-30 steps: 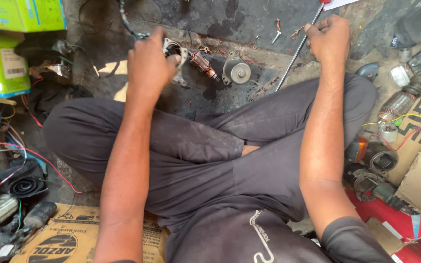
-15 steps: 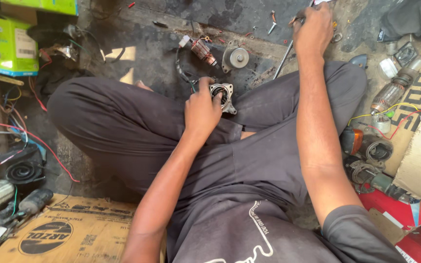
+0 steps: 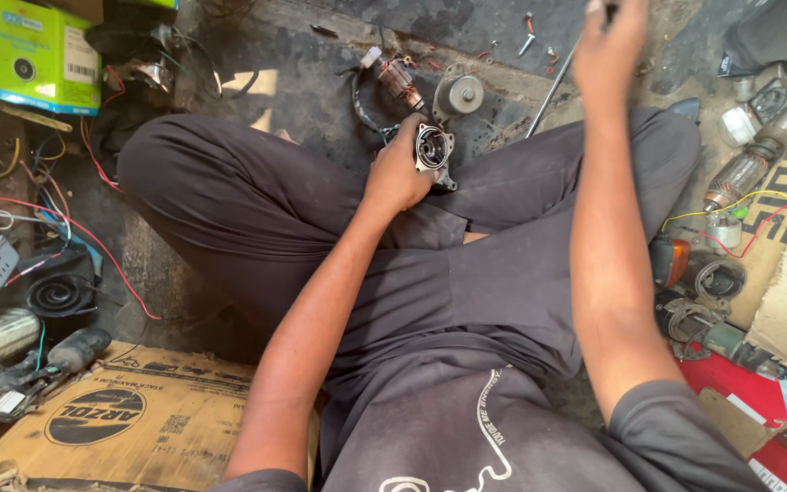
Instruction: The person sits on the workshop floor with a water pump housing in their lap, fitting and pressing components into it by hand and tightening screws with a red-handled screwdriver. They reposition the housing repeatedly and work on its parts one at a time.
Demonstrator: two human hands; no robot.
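The person sits cross-legged on a grimy floor (image 3: pixel 257 82). The left hand (image 3: pixel 398 173) is wrapped around a small round metal motor housing (image 3: pixel 433 150), its open end facing up, held just above the lap. The right hand (image 3: pixel 610 41) is raised at the top edge, closed on a long thin metal rod (image 3: pixel 548 91) that slants down to the floor. Just beyond the housing lie a copper-wound armature (image 3: pixel 398 80) and a grey round cover (image 3: pixel 462 94). A green box (image 3: pixel 43 55) stands far left, flattened cardboard (image 3: pixel 138 419) lies lower left, and loose motor parts (image 3: pixel 740 178) crowd the right side.
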